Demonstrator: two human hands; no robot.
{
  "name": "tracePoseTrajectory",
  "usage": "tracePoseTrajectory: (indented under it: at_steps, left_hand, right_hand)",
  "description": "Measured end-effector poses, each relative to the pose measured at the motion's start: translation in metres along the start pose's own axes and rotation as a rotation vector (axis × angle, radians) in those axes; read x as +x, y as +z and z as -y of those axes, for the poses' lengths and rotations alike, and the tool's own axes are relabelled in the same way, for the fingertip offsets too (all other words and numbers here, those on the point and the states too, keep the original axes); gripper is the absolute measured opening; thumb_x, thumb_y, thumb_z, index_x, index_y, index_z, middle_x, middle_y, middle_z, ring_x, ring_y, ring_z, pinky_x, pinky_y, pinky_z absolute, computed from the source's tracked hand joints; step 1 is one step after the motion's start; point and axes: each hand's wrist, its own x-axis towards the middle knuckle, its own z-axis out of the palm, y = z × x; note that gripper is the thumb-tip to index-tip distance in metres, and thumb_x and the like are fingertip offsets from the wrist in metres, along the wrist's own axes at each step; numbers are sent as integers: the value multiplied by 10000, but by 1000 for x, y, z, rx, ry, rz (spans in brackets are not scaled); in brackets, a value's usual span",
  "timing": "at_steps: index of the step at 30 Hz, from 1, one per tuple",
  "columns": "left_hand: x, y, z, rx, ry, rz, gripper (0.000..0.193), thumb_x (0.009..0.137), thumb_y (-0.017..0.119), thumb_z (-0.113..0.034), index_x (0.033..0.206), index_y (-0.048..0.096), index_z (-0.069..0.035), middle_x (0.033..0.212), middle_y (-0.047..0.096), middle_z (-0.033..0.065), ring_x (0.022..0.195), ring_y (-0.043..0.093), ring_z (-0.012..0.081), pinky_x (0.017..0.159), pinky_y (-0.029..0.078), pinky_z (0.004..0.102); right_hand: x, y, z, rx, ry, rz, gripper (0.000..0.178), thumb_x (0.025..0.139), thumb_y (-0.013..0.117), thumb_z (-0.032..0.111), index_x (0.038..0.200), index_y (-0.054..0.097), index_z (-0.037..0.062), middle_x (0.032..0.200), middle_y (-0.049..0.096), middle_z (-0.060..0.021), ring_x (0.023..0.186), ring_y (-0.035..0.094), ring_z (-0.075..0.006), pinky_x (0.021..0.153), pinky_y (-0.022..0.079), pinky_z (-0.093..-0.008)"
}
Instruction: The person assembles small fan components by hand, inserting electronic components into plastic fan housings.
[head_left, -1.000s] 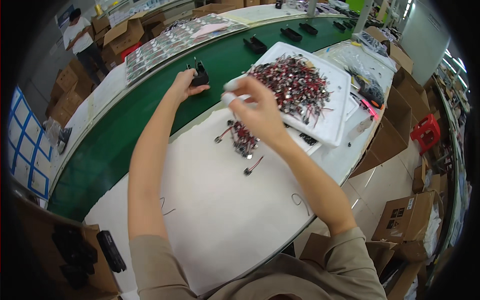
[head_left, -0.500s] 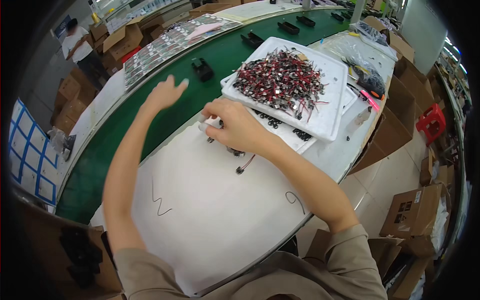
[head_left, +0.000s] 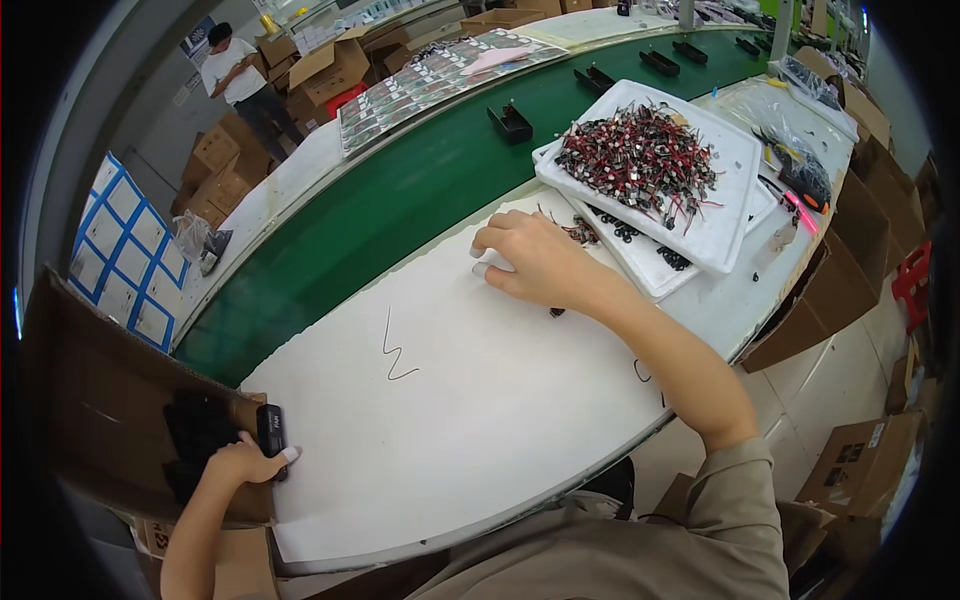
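Observation:
At the lower left, my left hand (head_left: 243, 462) is at the edge of a cardboard box (head_left: 95, 400), closed on a small black plastic case (head_left: 270, 432) with pale lettering. My thumb lies across its lower part, and my other fingers are partly hidden. More black pieces (head_left: 195, 435) lie inside the box. My right hand (head_left: 535, 262) hovers over the white work surface (head_left: 450, 440) with fingers curled and light covers on the fingertips. Whatever is between those fingers is too small to make out. Small wired parts (head_left: 580, 232) lie beside and partly behind this hand.
A white foam tray (head_left: 735, 160) heaped with red-and-black wired parts rests on another tray holding black rings (head_left: 672, 258). Beyond runs a green conveyor belt (head_left: 400, 200) carrying black cases (head_left: 510, 124). A person (head_left: 245, 80) stands at the far left.
My left hand has moved from over the belt down to the box and now holds a black case. The view has turned left; my right hand stays near the small parts.

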Motion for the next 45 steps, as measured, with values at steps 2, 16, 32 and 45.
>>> tracePoseTrajectory:
  at_steps: [2,16,32,45]
  left_hand:
    - [-1,14,-6,-222,49,-174,1111,701,386,-734,1287,115,171,1208,406,337,1130,432,406,936,367,378]
    - [10,41,-3,-645,96,-941,971,582,720,-359,1332,175,-68,1396,35,270,1182,280,498,877,383,526]
    - [-18,59,-42,-794,448,-869,615,657,616,-229,1132,369,76,937,519,295,858,522,424,768,422,442]
    - [-70,-28,-151,-267,1395,-946,682,541,743,-310,1100,471,-29,1066,455,211,1009,471,328,886,338,474]
  right_hand:
    - [0,0,0,19,-34,5,166,730,607,137,842,590,14,869,571,-124,877,552,-272,734,428,-405]
    - [-3,-1,-1,72,-39,53,210,704,611,103,888,592,4,921,559,-130,859,549,-288,761,451,-373]
    - [-2,0,-3,101,40,84,222,703,622,104,903,593,12,924,563,-142,829,575,-306,743,467,-380]
    - [5,-25,-29,155,127,-78,176,708,502,-23,855,596,-42,835,595,-183,739,584,-309,673,463,-353]
